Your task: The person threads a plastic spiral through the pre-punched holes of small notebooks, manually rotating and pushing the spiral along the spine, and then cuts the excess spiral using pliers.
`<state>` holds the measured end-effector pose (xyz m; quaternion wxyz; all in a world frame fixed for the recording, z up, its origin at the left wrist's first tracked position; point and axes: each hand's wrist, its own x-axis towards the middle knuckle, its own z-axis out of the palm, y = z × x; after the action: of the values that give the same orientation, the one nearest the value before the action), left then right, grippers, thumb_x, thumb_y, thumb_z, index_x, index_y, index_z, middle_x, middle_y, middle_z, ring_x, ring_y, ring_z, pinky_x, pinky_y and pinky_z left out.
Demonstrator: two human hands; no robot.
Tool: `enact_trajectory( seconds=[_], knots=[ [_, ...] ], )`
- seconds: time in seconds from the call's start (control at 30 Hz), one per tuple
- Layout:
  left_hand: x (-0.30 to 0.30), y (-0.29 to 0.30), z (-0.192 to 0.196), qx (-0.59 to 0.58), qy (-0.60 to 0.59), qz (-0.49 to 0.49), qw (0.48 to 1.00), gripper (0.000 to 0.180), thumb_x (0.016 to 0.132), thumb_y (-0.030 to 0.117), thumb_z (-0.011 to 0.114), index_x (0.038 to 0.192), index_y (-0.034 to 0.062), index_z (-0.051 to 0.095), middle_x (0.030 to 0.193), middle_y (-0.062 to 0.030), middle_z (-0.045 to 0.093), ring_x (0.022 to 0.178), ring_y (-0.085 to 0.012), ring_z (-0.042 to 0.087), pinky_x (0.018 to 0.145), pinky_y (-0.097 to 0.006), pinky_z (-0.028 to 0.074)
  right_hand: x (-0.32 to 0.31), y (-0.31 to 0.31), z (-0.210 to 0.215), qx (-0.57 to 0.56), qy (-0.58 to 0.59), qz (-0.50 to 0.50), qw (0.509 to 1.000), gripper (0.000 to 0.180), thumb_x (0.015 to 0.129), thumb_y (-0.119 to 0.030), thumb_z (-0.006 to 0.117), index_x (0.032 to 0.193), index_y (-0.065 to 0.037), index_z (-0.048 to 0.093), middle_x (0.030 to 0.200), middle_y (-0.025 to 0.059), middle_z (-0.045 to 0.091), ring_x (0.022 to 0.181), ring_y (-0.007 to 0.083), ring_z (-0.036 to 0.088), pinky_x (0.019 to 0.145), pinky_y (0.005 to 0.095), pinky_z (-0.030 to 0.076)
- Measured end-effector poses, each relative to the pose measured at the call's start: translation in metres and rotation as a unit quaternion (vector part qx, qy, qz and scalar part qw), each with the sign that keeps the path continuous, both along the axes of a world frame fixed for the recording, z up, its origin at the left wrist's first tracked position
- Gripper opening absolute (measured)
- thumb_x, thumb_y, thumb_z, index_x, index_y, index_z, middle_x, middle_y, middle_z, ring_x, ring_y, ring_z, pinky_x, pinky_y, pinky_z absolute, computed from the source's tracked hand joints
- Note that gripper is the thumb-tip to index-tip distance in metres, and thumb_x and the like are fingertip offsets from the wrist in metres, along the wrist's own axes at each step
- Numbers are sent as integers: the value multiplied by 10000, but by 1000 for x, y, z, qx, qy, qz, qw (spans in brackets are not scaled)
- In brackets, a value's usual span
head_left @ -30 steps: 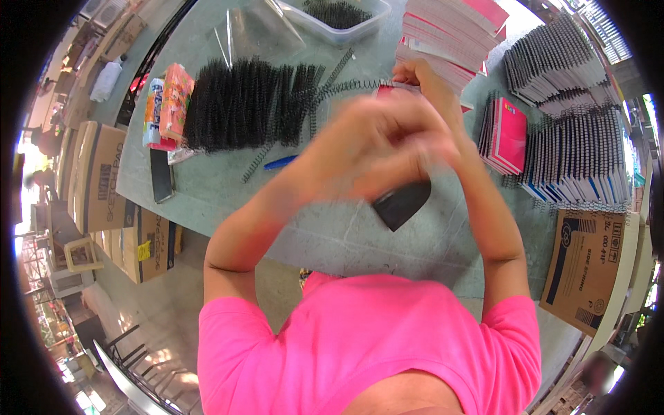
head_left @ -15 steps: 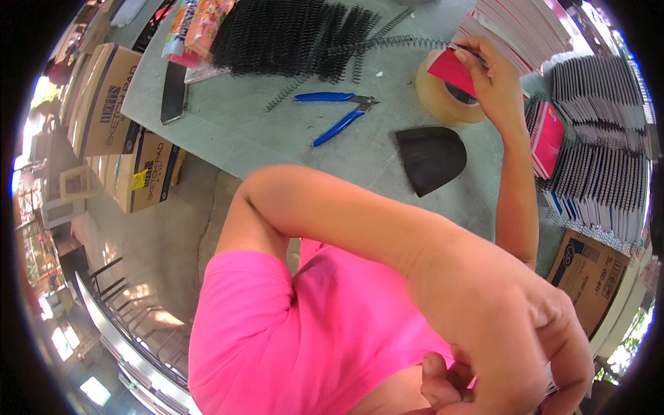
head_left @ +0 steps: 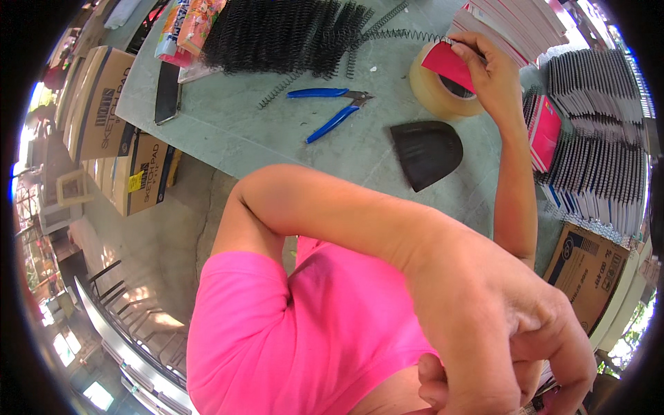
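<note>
The grey-green worktable (head_left: pixel 228 131) is now filling the upper picture, the view having tipped further down over the last half second. The left hand (head_left: pixel 498 339), at five o'clock and very close to the lens, is curling narrow with nothing visible in it; it has swung across the pink shirt (head_left: pixel 297 332). The right hand (head_left: pixel 487 72), at one o'clock, is still pinching a red cover (head_left: pixel 446 61) beside the stack of notebooks (head_left: pixel 512 21), over the tape roll (head_left: pixel 432 93). The black scraper-shaped piece (head_left: pixel 425 152) is lying released at centre. Blue pliers (head_left: pixel 332 104) and black wire coils (head_left: pixel 277 34) are resting untouched at twelve o'clock.
</note>
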<state>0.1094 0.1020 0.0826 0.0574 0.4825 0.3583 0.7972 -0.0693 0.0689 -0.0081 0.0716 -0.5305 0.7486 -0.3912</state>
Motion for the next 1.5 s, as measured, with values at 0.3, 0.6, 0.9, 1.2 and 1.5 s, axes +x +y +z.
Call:
enact_trajectory(
  seconds=[0.3,0.6,0.9,1.2,1.5],
  knots=[
    [-17,-59,-99,-586,78,611,527,427,707,364,693,957,49,549,855,-130,575,822,-293,555,729,-401,440,-24,31,17,31,37,-43,998,166,797,-107,662,935,-15,651,863,78,675,807,132,639,732,252,476],
    [-18,-110,-73,-507,-63,719,471,361,763,153,647,1108,114,551,932,-156,561,913,-354,563,799,-405,464,-33,47,-35,-155,-322,-69,931,182,788,-142,708,935,-34,697,796,-4,654,731,56,574,670,197,456],
    [-34,-147,-58,-449,145,800,370,231,715,46,681,934,113,651,895,-93,582,798,-249,575,714,-333,468,-23,50,-35,-154,-343,-53,925,176,787,-155,710,903,-24,700,802,12,665,703,54,573,609,201,468],
    [-42,-138,-41,-381,78,863,323,211,736,31,694,943,50,654,903,-69,594,772,-164,561,660,-273,461,-23,53,-37,-162,-355,-53,919,191,785,-163,715,902,-14,696,809,15,675,697,47,566,620,199,468],
    [-49,-126,-73,-525,105,731,423,247,702,40,693,939,96,650,851,-80,539,770,-232,569,648,-323,475,-19,57,-36,-144,-321,-55,934,190,789,-171,711,894,-13,697,839,30,689,706,56,569,637,209,464]
  ],
)
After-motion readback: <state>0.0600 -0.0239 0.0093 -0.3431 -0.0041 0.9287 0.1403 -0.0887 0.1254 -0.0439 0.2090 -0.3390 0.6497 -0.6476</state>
